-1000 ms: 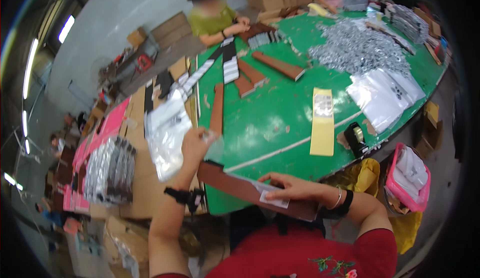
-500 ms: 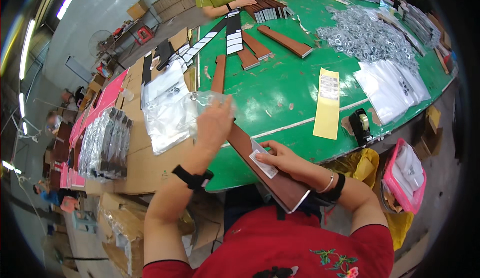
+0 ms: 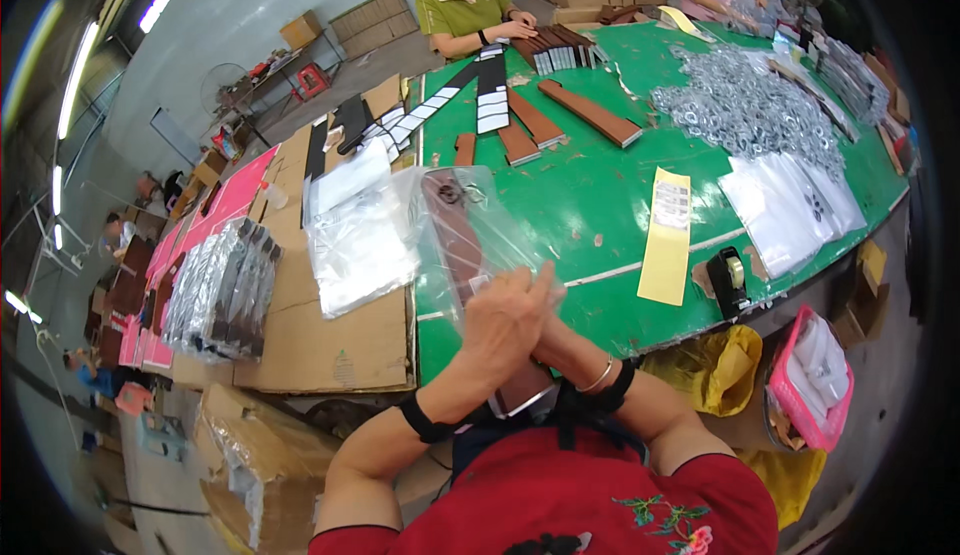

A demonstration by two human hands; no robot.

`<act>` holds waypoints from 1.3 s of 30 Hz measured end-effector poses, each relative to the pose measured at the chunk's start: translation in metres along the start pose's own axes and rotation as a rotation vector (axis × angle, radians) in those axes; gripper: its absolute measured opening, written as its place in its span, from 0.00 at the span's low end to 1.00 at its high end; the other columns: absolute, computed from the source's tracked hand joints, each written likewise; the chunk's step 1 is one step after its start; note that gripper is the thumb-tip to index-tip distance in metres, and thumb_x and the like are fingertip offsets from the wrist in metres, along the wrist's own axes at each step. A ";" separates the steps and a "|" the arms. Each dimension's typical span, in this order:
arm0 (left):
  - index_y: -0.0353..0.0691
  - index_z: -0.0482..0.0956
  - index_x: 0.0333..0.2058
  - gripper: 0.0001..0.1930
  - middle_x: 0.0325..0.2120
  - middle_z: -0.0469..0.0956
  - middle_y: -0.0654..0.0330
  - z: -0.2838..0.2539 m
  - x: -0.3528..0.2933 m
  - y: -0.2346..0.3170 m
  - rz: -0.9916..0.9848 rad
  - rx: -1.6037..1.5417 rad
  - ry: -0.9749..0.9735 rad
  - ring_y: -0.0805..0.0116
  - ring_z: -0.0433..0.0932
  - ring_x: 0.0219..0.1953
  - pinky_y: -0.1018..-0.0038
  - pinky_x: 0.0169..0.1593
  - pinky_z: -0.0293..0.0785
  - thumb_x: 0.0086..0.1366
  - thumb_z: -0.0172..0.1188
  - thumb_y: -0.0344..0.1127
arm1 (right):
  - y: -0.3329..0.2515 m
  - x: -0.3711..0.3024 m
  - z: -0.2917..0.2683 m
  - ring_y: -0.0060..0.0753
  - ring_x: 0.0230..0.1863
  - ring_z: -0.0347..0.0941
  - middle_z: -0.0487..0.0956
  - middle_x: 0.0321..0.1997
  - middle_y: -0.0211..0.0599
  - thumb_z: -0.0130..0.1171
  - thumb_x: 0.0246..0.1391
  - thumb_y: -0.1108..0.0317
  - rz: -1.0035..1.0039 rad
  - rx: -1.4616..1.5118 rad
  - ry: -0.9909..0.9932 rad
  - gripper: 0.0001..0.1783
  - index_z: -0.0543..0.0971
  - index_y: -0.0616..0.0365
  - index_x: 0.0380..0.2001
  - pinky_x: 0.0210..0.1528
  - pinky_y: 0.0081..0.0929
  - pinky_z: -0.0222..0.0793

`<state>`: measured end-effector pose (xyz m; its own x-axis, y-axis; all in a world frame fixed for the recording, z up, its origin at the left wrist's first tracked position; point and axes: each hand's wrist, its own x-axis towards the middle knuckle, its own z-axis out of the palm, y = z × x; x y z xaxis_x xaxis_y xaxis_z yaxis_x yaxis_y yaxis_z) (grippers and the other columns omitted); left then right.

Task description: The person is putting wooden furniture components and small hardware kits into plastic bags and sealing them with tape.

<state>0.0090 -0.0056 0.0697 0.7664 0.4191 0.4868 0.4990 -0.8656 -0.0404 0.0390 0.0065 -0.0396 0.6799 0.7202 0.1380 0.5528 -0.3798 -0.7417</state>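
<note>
A long brown bar (image 3: 523,389) slants from my waist up over the green table. Its far part lies inside a clear plastic bag (image 3: 505,223), with the bag's mouth around its middle. My left hand (image 3: 498,323) is closed on the bag's edge over the bar. Close against it, my right hand (image 3: 552,327) is closed round the bar, its fingers partly hidden behind the left. A stack of clear bags (image 3: 360,240) lies just left of the bagged end. A small dark ring-like mark or part (image 3: 450,193) shows near the bag's far end.
More brown bars (image 3: 590,113) and black strips with white labels lie farther off, before a co-worker (image 3: 462,13). Metal rings (image 3: 745,105), white bags (image 3: 790,200), a yellow label sheet (image 3: 667,240) and a tape dispenser (image 3: 728,280) are at right. Wrapped bars (image 3: 222,290) are stacked at left.
The bag has come over the bar's far end and down along it. My left hand has moved down and right to meet my right hand, and the bar has swung more upright.
</note>
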 end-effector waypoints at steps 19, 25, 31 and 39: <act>0.37 0.50 0.69 0.41 0.62 0.66 0.56 -0.006 0.033 -0.160 -0.365 -1.848 0.100 0.61 0.67 0.63 0.65 0.65 0.61 0.65 0.63 0.43 | 0.022 0.060 -0.046 0.29 0.54 0.72 0.75 0.52 0.38 0.62 0.56 0.70 -0.583 0.889 -0.200 0.32 0.64 0.62 0.62 0.53 0.29 0.70; 0.36 0.61 0.62 0.39 0.54 0.72 0.58 -0.013 0.027 -0.086 -0.384 -1.409 0.425 0.67 0.73 0.54 0.70 0.58 0.69 0.53 0.70 0.24 | 0.020 0.045 -0.073 0.45 0.62 0.66 0.69 0.61 0.51 0.70 0.48 0.56 -0.326 0.773 -0.367 0.44 0.64 0.66 0.63 0.64 0.37 0.60; 0.35 0.70 0.55 0.32 0.44 0.78 0.60 0.014 -0.013 -0.071 -0.513 -1.350 0.228 0.70 0.78 0.44 0.72 0.49 0.75 0.51 0.73 0.25 | 0.057 0.052 -0.086 0.40 0.58 0.70 0.74 0.57 0.48 0.68 0.50 0.59 -0.560 0.442 -0.518 0.38 0.67 0.63 0.62 0.60 0.34 0.65; 0.37 0.73 0.53 0.32 0.45 0.79 0.59 0.068 -0.066 -0.052 -0.465 -1.399 -0.069 0.67 0.79 0.47 0.69 0.49 0.76 0.48 0.76 0.29 | 0.130 0.093 -0.195 0.44 0.47 0.79 0.81 0.46 0.48 0.70 0.45 0.57 -0.385 -0.248 -0.588 0.27 0.80 0.60 0.48 0.52 0.38 0.71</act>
<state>-0.0399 0.0300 -0.0195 0.6873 0.7046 0.1766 -0.0567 -0.1903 0.9801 0.2683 -0.0889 0.0047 0.0851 0.9941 -0.0678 0.8395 -0.1081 -0.5324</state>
